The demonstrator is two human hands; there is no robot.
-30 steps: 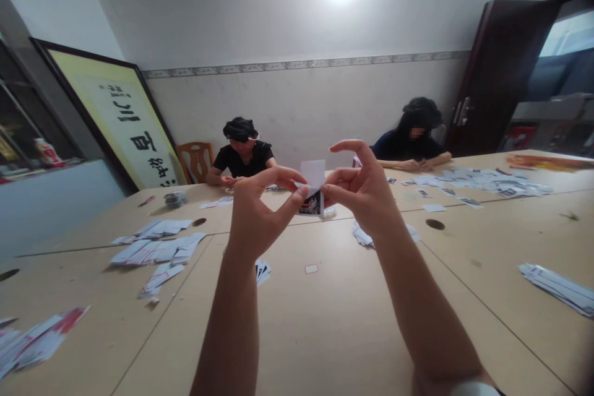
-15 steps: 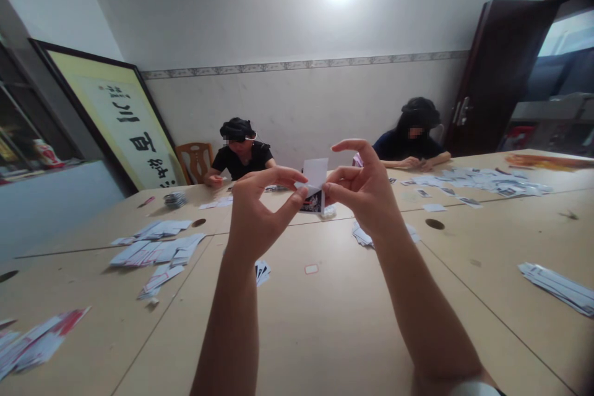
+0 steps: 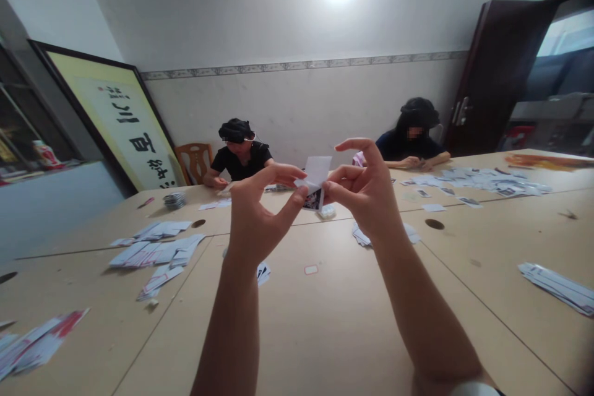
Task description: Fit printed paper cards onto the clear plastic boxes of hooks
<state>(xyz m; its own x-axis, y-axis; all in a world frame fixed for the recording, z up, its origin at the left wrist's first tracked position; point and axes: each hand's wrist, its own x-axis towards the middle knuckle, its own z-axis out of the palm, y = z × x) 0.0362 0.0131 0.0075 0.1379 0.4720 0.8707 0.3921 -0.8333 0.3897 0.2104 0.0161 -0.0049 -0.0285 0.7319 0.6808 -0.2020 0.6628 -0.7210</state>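
Both my hands are raised in front of me over a big light wooden table (image 3: 325, 322). My left hand (image 3: 260, 210) and my right hand (image 3: 366, 192) each pinch one side of a small paper card (image 3: 316, 182), white at the top and dark printed at the bottom. Thumb and forefinger of each hand are closed on it, and the right forefinger arches above. The card's white flap tilts a little to the right.
Piles of similar cards lie at the left (image 3: 158, 250), near left edge (image 3: 37, 340), right (image 3: 557, 284) and far right (image 3: 473, 180). Two other people sit across the table, one in black (image 3: 239, 158), another (image 3: 413, 142) by a dark door (image 3: 496, 74). A framed calligraphy panel (image 3: 120, 130) leans left.
The card's white top flap has been bent up and tilted to the right, and both hands have crept slightly upward. The person in black has shifted a little.
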